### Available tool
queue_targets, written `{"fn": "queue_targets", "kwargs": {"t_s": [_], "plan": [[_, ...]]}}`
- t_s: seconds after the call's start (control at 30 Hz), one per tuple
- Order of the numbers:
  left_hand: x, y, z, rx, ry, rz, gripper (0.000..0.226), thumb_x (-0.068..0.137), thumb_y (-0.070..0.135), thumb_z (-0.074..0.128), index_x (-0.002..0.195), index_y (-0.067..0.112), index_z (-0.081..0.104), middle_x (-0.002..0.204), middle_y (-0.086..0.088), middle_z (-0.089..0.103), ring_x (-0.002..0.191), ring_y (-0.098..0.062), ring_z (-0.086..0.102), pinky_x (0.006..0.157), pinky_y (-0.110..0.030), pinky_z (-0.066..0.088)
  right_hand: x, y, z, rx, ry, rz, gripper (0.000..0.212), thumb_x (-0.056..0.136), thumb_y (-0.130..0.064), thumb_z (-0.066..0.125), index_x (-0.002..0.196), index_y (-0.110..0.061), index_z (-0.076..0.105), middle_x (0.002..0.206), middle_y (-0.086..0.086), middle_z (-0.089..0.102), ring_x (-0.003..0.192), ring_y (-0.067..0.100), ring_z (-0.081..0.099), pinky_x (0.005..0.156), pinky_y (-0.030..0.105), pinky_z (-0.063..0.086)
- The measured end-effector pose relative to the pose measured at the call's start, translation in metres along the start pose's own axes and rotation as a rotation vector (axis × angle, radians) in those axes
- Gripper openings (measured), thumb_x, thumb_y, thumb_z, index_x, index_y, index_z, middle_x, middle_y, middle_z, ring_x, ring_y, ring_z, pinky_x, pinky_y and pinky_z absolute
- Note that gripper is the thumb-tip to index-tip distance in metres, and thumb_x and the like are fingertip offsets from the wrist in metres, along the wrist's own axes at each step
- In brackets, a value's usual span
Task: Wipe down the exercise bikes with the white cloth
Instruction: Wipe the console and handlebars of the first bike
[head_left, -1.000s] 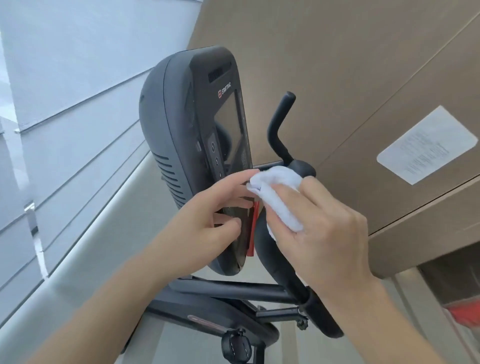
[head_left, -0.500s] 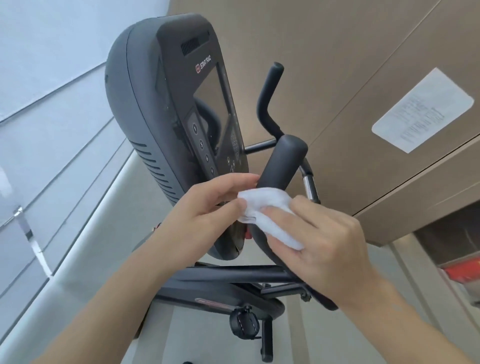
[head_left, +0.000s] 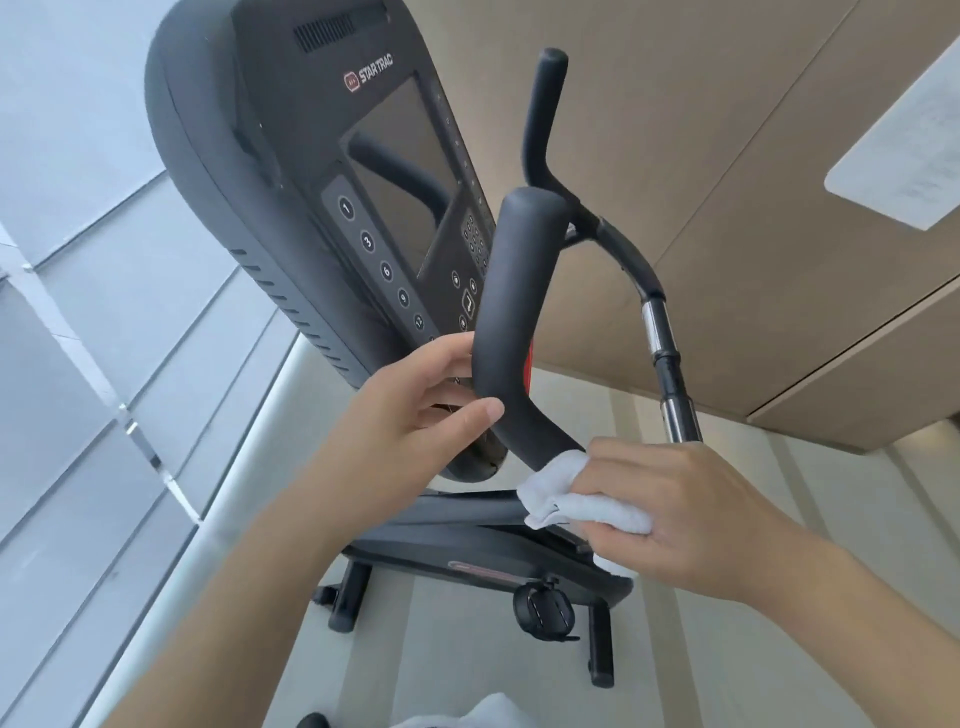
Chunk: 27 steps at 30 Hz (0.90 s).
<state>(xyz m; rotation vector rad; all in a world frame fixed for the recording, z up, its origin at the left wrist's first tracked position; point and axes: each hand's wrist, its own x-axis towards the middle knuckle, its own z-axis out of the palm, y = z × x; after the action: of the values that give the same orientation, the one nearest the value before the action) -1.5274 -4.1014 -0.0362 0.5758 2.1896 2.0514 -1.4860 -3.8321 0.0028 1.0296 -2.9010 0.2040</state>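
Since the earlier frame your right hand (head_left: 691, 514) has slid down the near handlebar (head_left: 514, 312), from mid-grip to its lower bend, and the white cloth (head_left: 576, 499) went with it. Your left hand (head_left: 410, 415) has let go of the cloth and now sits on the bar itself. View has also closed in on the console (head_left: 332, 208).

Current state:
- Right hand: fingers curled round the bunched white cloth, clamped on it, pressing it against the handlebar where the bar runs under the hand — at about 4 o'clock in the frame. A fold of cloth sticks out toward 9 o'clock from the knuckles; another bit shows below the palm.
- Left hand: thumb and fingers apart, thumb tip touching the near side of the handlebar at the bend and index finger lying along its upper edge. Whether the fingers wrap behind the bar, you cannot tell.
- Exercise bike (head_left: 488, 556): console tilted, dark screen, numbered buttons down its left strip. Far handlebar (head_left: 540, 119) rises at 12 o'clock — a chrome section (head_left: 657, 327) shows on the tube at 3 o'clock.
- Pedal (head_left: 543, 613) and base feet stand on the floor (head_left: 457, 649) at 6 o'clock.
- Paper label (head_left: 904, 156) on the brown wall panel, 2 o'clock.
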Motion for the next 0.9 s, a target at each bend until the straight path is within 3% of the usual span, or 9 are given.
{"fn": "queue_targets", "kwargs": {"t_s": [0.07, 0.17, 0.3, 0.37, 0.53, 0.63, 0.77, 0.83, 0.9], "plan": [[-0.001, -0.002, 0.008, 0.027, 0.043, -0.007, 0.036, 0.103, 0.010, 0.064, 0.135, 0.027, 0.063, 0.125, 0.011, 0.074, 0.113, -0.014, 0.072, 0.103, -0.033, 0.054, -0.009, 0.009, -0.002, -0.021, -0.016, -0.017, 0.011, 0.093, -0.029, 0.059, 0.088, -0.029, 0.068, 0.081, -0.013, 0.049, 0.064, 0.013, 0.030, 0.052, 0.019, 0.024], [-0.003, -0.004, 0.017, 0.045, 0.102, -0.014, 0.036, 0.105, 0.009, 0.062, 0.137, 0.025, 0.062, 0.127, 0.009, 0.074, 0.117, -0.017, 0.072, 0.107, -0.039, 0.054, 0.003, 0.011, -0.002, -0.036, 0.039, -0.087, 0.017, 0.099, -0.032, 0.058, 0.094, -0.029, 0.075, 0.082, -0.010, 0.050, 0.065, 0.014, 0.031, 0.049, 0.027, 0.032], [-0.011, 0.003, 0.030, 0.090, 0.199, -0.056, 0.034, 0.106, 0.010, 0.059, 0.136, 0.027, 0.063, 0.124, 0.011, 0.075, 0.115, -0.014, 0.072, 0.100, -0.049, 0.058, 0.042, 0.001, 0.008, 0.107, 0.153, -0.142, 0.025, 0.100, -0.035, 0.056, 0.110, -0.027, 0.077, 0.089, -0.007, 0.056, 0.068, 0.021, 0.050, 0.053, 0.039, 0.045], [-0.016, 0.006, 0.038, 0.117, 0.253, -0.075, 0.033, 0.106, 0.012, 0.060, 0.135, 0.027, 0.064, 0.123, 0.010, 0.076, 0.112, -0.017, 0.074, 0.097, -0.052, 0.058, 0.046, 0.000, 0.010, 0.129, 0.169, -0.166, 0.025, 0.099, -0.035, 0.058, 0.114, -0.028, 0.076, 0.090, -0.008, 0.057, 0.067, 0.020, 0.050, 0.052, 0.036, 0.044], [-0.033, 0.012, 0.054, 0.294, 0.359, -0.116, 0.029, 0.104, 0.013, 0.063, 0.130, 0.024, 0.067, 0.108, 0.016, 0.078, 0.099, -0.009, 0.076, 0.095, -0.027, 0.058, 0.000, 0.022, 0.007, 0.163, 0.009, -0.144, 0.027, 0.098, -0.040, 0.049, 0.111, -0.038, 0.072, 0.107, -0.019, 0.068, 0.066, 0.013, 0.045, 0.053, 0.028, 0.044], [-0.046, 0.017, 0.060, 0.443, 0.457, -0.117, 0.026, 0.101, 0.022, 0.068, 0.126, 0.027, 0.070, 0.100, 0.024, 0.077, 0.097, -0.002, 0.074, 0.086, -0.022, 0.057, -0.023, 0.031, 0.005, 0.196, -0.006, -0.054, 0.025, 0.101, -0.040, 0.049, 0.110, -0.050, 0.069, 0.113, -0.031, 0.065, 0.070, 0.004, 0.050, 0.056, 0.022, 0.047], [-0.053, 0.031, 0.071, 0.648, 0.495, 0.009, 0.013, 0.100, 0.023, 0.071, 0.110, 0.030, 0.076, 0.094, 0.022, 0.076, 0.094, -0.001, 0.072, 0.070, -0.009, 0.048, -0.035, 0.024, 0.001, 0.438, 0.168, 0.079, 0.015, 0.100, -0.041, 0.059, 0.107, -0.047, 0.071, 0.114, -0.036, 0.065, 0.088, 0.001, 0.066, 0.071, 0.020, 0.050], [-0.048, 0.038, 0.075, 0.775, 0.421, 0.129, 0.013, 0.099, 0.021, 0.068, 0.108, 0.025, 0.077, 0.096, 0.018, 0.075, 0.090, -0.001, 0.068, 0.067, -0.002, 0.041, -0.040, 0.016, 0.005, 0.473, 0.258, 0.171, 0.015, 0.098, -0.052, 0.056, 0.110, -0.046, 0.064, 0.105, -0.032, 0.066, 0.086, 0.008, 0.065, 0.070, 0.026, 0.049], [-0.039, 0.039, 0.077, 0.902, 0.290, 0.262, 0.015, 0.098, 0.017, 0.067, 0.109, 0.019, 0.077, 0.101, 0.010, 0.074, 0.092, -0.006, 0.067, 0.071, -0.006, 0.045, -0.048, 0.004, 0.010, 0.454, 0.329, 0.233, 0.020, 0.099, -0.056, 0.055, 0.116, -0.046, 0.061, 0.098, -0.025, 0.066, 0.081, 0.012, 0.062, 0.068, 0.028, 0.049]]}}
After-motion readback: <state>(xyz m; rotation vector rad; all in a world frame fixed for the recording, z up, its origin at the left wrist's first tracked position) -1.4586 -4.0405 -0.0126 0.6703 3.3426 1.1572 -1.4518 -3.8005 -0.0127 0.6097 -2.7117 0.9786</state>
